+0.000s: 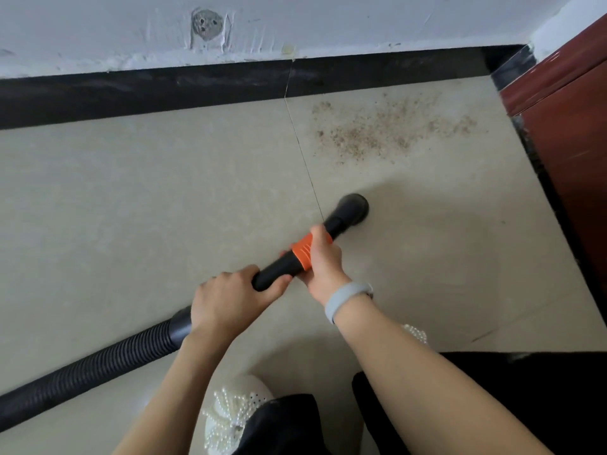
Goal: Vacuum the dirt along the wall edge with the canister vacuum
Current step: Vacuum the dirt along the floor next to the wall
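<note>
Black wand (pixel 279 269), orange collar (pixel 303 252)

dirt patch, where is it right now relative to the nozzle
In the head view the dirt patch lies upper right on the tile floor, near the black baseboard, beyond the nozzle.

A dark red wooden cabinet (pixel 571 119) stands at the floor's right edge. A grey wristband (pixel 345 298) circles one wrist. A white pearl-beaded shoe (pixel 235 412) rests near the bottom edge.
</note>
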